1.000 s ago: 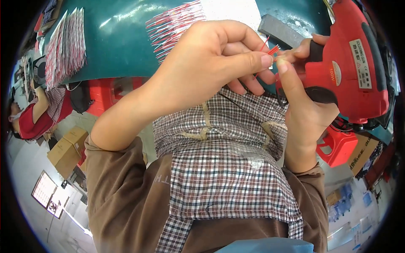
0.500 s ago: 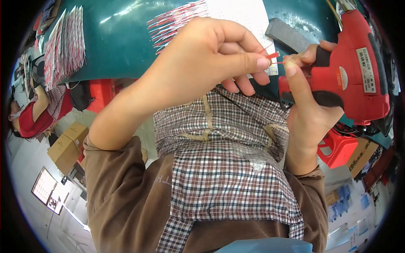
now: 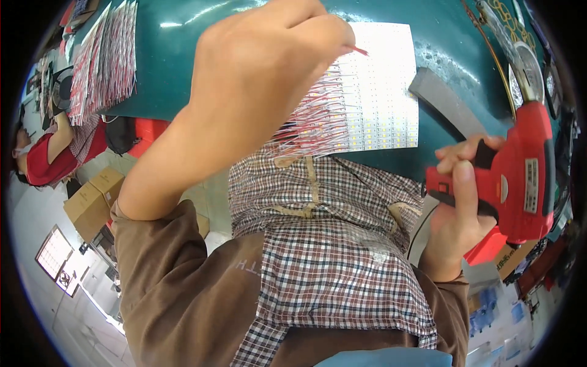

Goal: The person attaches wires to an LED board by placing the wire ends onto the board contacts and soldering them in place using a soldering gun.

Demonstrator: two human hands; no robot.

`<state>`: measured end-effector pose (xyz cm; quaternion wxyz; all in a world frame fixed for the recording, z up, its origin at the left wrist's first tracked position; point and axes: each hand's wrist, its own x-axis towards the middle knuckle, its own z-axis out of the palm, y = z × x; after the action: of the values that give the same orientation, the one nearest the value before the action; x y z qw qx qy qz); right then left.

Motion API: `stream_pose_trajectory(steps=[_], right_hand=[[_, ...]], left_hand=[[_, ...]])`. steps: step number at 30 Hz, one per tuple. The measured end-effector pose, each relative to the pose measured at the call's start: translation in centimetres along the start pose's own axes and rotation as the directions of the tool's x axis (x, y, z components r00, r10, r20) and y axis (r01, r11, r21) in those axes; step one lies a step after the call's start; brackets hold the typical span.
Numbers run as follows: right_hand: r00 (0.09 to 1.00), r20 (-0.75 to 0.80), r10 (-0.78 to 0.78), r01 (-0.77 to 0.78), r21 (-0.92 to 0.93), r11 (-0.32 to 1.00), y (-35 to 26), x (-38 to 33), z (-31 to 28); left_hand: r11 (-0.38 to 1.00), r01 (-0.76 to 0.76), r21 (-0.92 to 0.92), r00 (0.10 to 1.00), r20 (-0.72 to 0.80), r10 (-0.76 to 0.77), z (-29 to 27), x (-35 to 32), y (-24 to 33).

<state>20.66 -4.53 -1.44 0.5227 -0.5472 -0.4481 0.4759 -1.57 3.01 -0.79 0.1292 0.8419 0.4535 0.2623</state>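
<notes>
My left hand is closed over the board, fingers bent, with the end of a red wire sticking out of its grip. Below it lies a white LED board, with small yellow squares in rows and many red and white wires along its left part. In my right hand is a red and black soldering gun, held by its handle to the right of the board. Its metal tip end points away, toward the far right of the table.
A grey bar lies between the board and the soldering gun. On the green table, a bundle of red and white wires lies at the far left. Loose tools and cords crowd the right edge. Another person sits at the left.
My hands have moved apart: the left went up and left with the red wire, the right went down and right with the soldering gun. More of the board now shows.
</notes>
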Motion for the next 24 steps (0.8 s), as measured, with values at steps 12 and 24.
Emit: stream_pose_trajectory(steps=[12,24], right_hand=[[0.975,0.145,0.167,-0.189,0.154,0.97,0.4,-1.9,-2.1],[0.937,0.201,0.284,-0.264,-0.123,0.957,1.2,-1.9,-1.3]], left_hand=[[0.687,-0.553,0.472,0.432,-0.542,0.721,5.9,0.5,-8.2],[0.698,-0.425,0.576,0.636,-0.358,0.683,4.8,-1.4,-8.0]])
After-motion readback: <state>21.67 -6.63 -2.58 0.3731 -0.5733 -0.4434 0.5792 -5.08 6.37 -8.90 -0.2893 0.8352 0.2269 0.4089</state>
